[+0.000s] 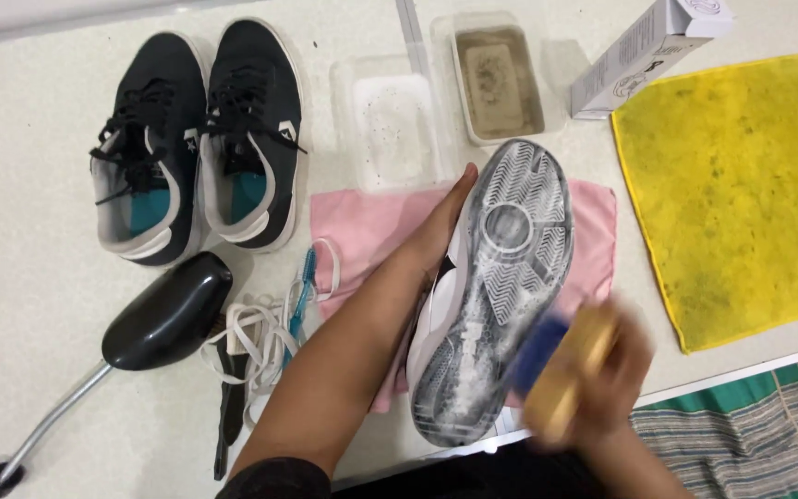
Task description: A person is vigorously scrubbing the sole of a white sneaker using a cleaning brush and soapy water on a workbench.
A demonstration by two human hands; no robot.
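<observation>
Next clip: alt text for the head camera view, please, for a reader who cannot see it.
The left hand holds a white sneaker sole-up over a pink cloth while the blurred right hand holds a wooden brush at the soapy sole. Nearby lie black sneakers, a black shoe tree, two plastic tubs and a yellow cloth.

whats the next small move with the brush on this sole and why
Probably sweep the wooden brush with blue bristles in the right hand up toward the toe: the upturned grey patterned shoe sole, steadied by the left hand, shows foam mostly at the heel.
</observation>
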